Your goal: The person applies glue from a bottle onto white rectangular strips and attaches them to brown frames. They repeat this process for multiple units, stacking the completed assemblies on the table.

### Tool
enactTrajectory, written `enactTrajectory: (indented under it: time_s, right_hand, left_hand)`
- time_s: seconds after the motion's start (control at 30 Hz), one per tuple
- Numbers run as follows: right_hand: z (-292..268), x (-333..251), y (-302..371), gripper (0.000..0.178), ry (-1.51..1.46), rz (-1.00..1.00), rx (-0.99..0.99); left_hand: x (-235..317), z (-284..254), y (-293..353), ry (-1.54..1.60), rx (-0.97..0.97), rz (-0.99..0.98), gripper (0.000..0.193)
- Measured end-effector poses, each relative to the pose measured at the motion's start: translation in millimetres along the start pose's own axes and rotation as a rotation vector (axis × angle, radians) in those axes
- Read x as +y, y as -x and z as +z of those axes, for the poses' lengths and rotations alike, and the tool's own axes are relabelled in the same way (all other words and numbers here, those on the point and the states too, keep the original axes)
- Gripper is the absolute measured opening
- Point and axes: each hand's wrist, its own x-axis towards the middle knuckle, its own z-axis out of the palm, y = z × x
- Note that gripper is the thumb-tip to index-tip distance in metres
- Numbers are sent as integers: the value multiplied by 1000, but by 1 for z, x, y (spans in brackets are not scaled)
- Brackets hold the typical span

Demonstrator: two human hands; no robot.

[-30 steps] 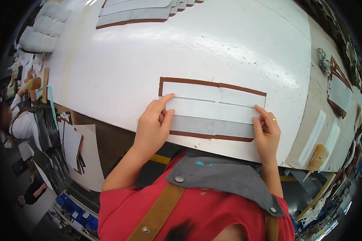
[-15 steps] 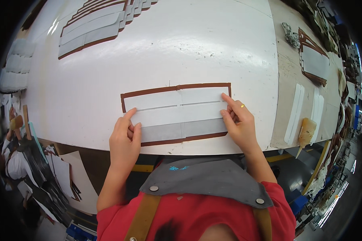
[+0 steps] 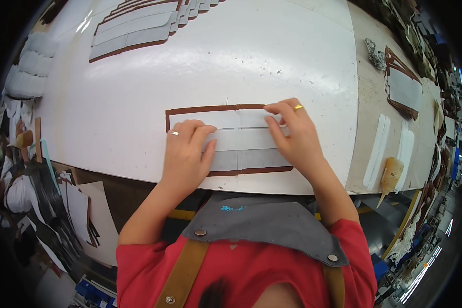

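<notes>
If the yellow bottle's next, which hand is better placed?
Likely the right hand: it's nearer the yellow bottle on the right. The left hand is farther, over the left half of the brown-edged panel.

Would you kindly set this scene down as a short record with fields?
Panel: white and grey, brown edging, flat on the table
Left hand: over the panel's left part, fingers bent
Right hand: over its right part, thumb and index finger apart
Upper left: overlapping similar panels
Far right: yellowish bottle, white strips
</notes>
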Motion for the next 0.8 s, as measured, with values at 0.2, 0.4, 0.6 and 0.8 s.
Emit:
enactTrajectory:
  time_s: [0.2,0.4,0.6,0.8]
  right_hand:
    - [33,-2,-28,14,-30,-106,-69]
    - [35,8,-47,13,11,-80,-239]
    - [26,8,-57,13,-64,42,-441]
    - [18,-4,-64,12,60,39,-535]
  left_hand:
    - [5,19,-6,80,-68,150,23]
    - [9,26,-5,47,-19,188,21]
    - [10,28,-6,26,-28,228,15]
    - [10,27,-6,21,-6,271,17]
